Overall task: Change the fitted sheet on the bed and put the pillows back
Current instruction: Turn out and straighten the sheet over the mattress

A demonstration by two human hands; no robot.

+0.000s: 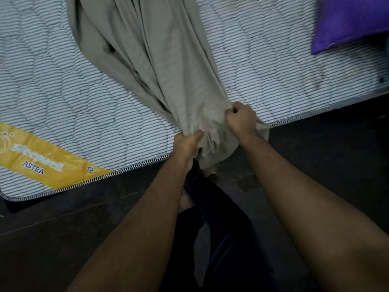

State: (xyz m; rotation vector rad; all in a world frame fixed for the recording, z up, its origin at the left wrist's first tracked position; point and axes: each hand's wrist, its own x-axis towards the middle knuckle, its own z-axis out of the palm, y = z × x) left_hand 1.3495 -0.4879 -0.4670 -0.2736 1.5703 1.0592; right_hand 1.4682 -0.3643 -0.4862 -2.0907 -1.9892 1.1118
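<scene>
Both fists are bunched into the olive-grey cotton sheet (160,66) at the striped quilted mattress (273,66) edge: left hand (187,144) gripping, right hand (241,118) pinching. Best find the elastic corner before spreading; purple pillow (349,20) waits far right.

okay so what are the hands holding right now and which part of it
Both hands grip the beige sheet by its bunched end at the mattress edge: the left hand grips the gathered fabric, the right hand pinches a fold beside it.
</scene>
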